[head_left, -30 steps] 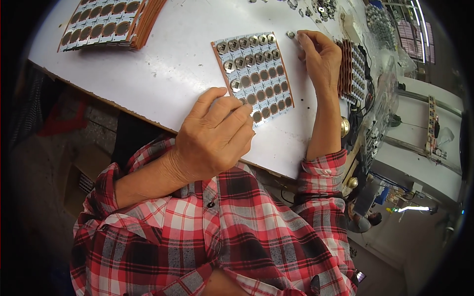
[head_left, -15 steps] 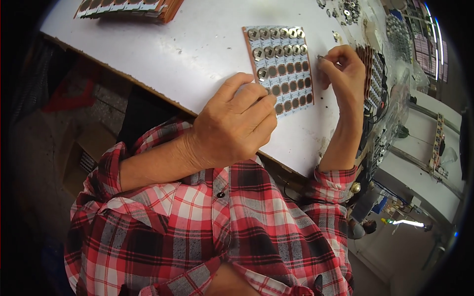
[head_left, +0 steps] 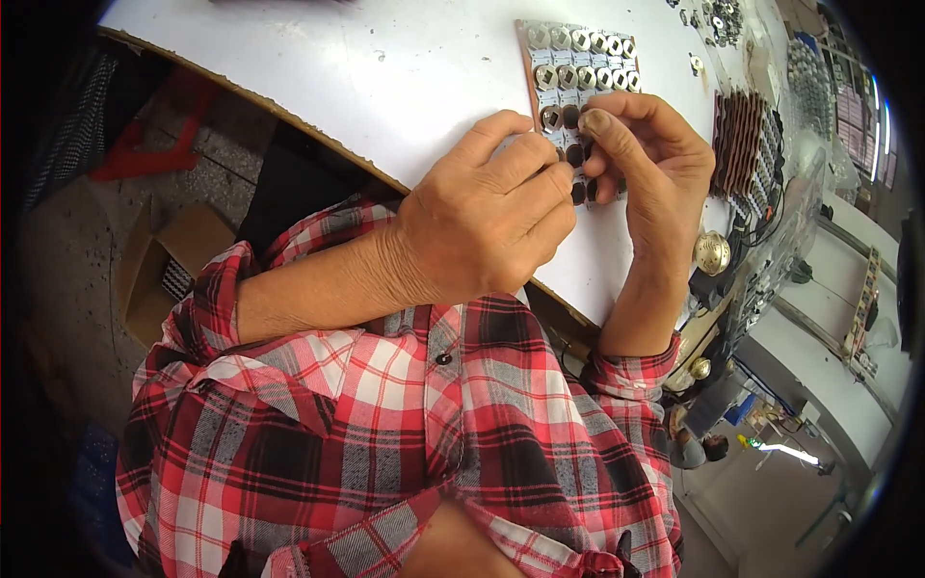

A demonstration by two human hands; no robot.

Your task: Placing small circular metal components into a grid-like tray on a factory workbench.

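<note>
Board [head_left: 568, 97] lies flat on the white desk [head_left: 289, 72], in front of the person, its upper two rows filled with round metal pieces and one more at the left of the third. From here I see the left hand [head_left: 493, 212] loosely curled at its near-left edge; whether its grip clasps the board, I can't tell. The right hand [head_left: 665, 159] bends over the third row, thumb and forefinger close together, anything between them hidden. Just beyond stands a stack of boards [head_left: 747, 144].
</note>
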